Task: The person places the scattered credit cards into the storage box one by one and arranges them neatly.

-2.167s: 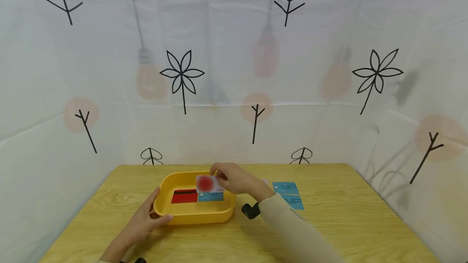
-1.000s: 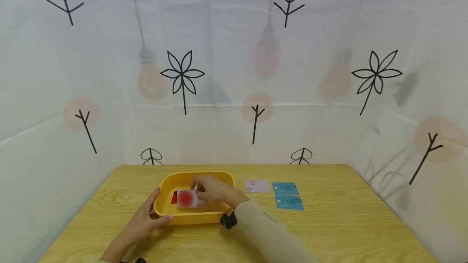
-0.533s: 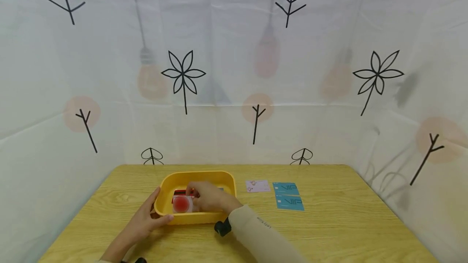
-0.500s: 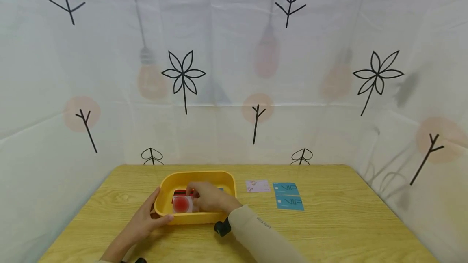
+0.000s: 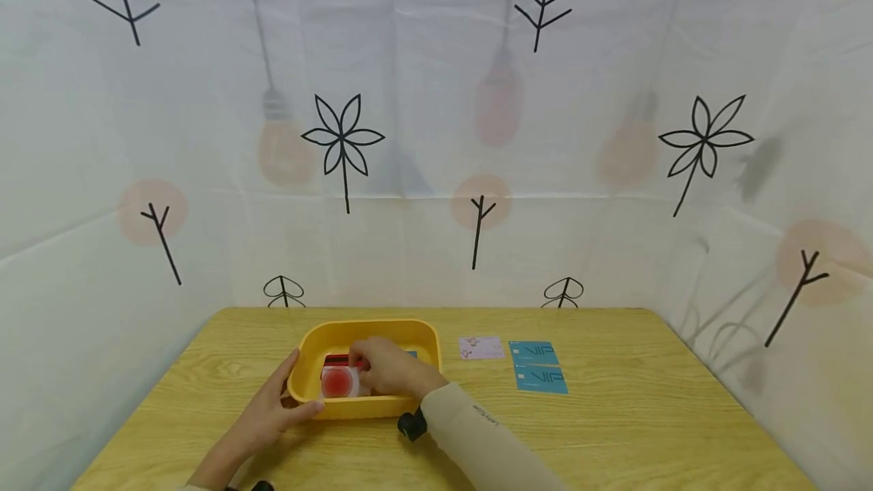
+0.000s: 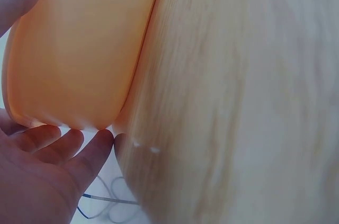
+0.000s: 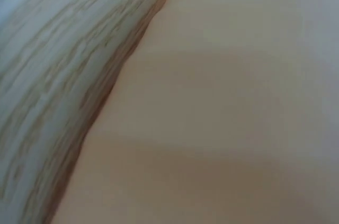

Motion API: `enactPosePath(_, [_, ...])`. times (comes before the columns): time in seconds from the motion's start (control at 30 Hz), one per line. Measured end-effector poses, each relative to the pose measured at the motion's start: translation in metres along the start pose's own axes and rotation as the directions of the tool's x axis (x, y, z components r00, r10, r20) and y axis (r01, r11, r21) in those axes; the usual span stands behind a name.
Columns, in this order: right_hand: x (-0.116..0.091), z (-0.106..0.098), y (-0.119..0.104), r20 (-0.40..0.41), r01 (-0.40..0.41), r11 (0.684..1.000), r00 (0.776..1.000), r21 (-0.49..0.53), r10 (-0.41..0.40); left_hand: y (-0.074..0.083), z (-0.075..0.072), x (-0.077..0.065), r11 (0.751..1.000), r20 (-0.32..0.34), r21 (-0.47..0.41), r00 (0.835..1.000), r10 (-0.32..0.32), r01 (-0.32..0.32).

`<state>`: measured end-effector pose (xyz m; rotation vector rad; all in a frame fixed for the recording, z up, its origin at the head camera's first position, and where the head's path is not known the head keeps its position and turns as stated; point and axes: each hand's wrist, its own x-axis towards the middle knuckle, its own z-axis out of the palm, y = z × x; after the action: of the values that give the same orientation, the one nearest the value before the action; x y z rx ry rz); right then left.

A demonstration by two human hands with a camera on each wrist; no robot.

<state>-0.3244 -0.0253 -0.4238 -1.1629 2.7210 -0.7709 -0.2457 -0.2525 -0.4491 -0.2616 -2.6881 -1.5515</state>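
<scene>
Inside a yellow plastic tray (image 5: 371, 408), my right hand (image 5: 390, 366) pinches the right end of a pale card with a red circle (image 5: 337, 382), low by the front wall. Behind it lies a red card with a black stripe (image 5: 335, 360), partly covered. A blue card (image 5: 412, 354) barely shows past my right hand. My left hand (image 5: 273, 411) grips the tray's left end, thumb at the front rim; the left wrist view shows its fingertips against the tray wall (image 6: 79, 54). Only tray wall (image 7: 201, 102) and table fill the right wrist view.
Right of the tray, a pale patterned card (image 5: 480, 348) lies on the wooden table (image 5: 634, 400). Beside it are two blue VIP cards, one farther back (image 5: 534, 352) and one nearer (image 5: 541, 379). A white printed curtain (image 5: 436, 248) hangs behind and at both sides.
My right hand has carried the red-circle card left and toward the tray's front, down in front of the red card. Over the last half second it has barely moved. My left hand stays put.
</scene>
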Motion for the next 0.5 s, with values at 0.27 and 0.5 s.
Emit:
enactPosePath(0.27, [0.0046,0.0005,-0.0040,0.015,-0.004,0.998,1.000,-0.058,0.004,0.0014,-0.0011,-0.0009,1.000,0.009,-0.020,1.000,-0.009,0.009])
enactPosePath(0.5, [0.0063,0.0009,-0.0071,0.044,-0.032,0.997,0.998,-0.072,0.035,0.0010,-0.0022,-0.0002,1.000,0.015,-0.024,1.000,-0.014,0.014])
